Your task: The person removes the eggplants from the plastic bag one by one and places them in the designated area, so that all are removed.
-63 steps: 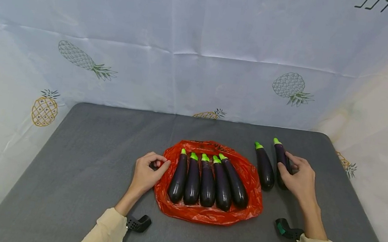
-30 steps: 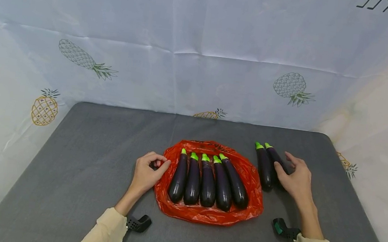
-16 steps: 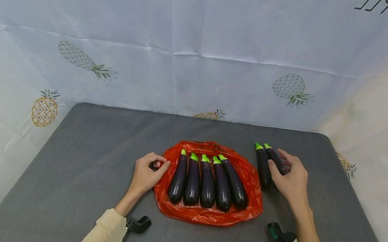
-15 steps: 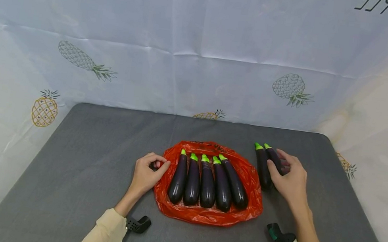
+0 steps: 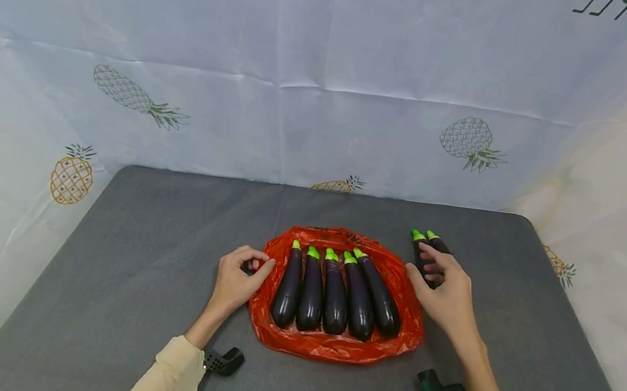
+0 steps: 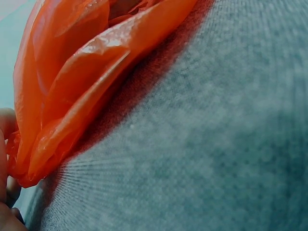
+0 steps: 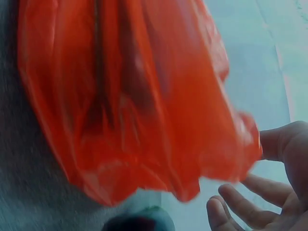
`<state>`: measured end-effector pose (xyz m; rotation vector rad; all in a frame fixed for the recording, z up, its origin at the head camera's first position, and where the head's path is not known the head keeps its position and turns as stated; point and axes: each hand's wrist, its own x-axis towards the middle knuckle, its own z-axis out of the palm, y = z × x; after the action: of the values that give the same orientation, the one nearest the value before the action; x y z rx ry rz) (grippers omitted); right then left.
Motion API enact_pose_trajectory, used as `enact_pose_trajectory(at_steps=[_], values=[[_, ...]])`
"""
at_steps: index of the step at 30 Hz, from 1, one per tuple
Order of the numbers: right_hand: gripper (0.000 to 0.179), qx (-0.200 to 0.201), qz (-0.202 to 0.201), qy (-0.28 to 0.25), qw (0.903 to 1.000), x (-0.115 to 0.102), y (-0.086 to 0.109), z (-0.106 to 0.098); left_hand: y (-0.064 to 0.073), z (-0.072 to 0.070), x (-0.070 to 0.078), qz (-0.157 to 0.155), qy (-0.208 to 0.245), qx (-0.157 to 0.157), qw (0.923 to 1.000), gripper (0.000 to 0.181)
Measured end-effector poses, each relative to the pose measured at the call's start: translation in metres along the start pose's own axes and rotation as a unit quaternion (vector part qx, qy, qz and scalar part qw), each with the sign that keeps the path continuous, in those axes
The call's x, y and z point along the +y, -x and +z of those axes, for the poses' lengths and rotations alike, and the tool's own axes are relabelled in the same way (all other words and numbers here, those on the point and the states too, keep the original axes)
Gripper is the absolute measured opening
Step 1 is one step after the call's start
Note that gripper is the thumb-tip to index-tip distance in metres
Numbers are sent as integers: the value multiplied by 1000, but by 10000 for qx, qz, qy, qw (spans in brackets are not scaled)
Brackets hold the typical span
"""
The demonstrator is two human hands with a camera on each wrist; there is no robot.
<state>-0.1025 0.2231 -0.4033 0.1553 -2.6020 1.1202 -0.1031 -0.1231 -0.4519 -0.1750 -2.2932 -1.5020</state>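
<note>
A red plastic bag (image 5: pixel 330 350) lies spread on the table, with several dark purple eggplants (image 5: pixel 335 301) side by side on it, green ends away from me. My left hand (image 5: pixel 235 279) pinches the bag's left edge; in the left wrist view the gathered plastic (image 6: pixel 72 110) sits between the fingers. My right hand (image 5: pixel 449 298) is at the bag's right edge, fingers loosely bent and spread, thumb at the plastic. Two more eggplants (image 5: pixel 417 249) lie just right of the bag, partly hidden behind that hand. In the right wrist view the thumb meets the bag (image 7: pixel 183 120).
The grey table (image 5: pixel 171 224) extends around the bag on all sides. A pale cloth (image 5: pixel 330 49) printed with pineapples hangs behind and beside it. Each wrist wears a black camera mount (image 5: pixel 225 361).
The right hand slid the rightmost eggplant left, beside its neighbour, let it go, and moved left to the bag's right edge. The left hand has stayed in place.
</note>
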Motion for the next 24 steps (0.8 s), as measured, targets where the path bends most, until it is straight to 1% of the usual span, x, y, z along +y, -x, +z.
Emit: enact_pose_trajectory(at_steps=[7,14,21,24], values=[[42,-178,-204,-108,9996,-6,3,9,0,0,0,77,2,27,10000,10],[42,-322,-199,-160,9992,-8,6,17,0,0,1,103,0,26,9999,10],[40,-409,-283,-117,9987,-11,11,24,0,0,2,68,9,25,10000,11],[39,-525,-262,-126,9982,-12,13,27,-1,-1,2,46,11,18,10000,10]])
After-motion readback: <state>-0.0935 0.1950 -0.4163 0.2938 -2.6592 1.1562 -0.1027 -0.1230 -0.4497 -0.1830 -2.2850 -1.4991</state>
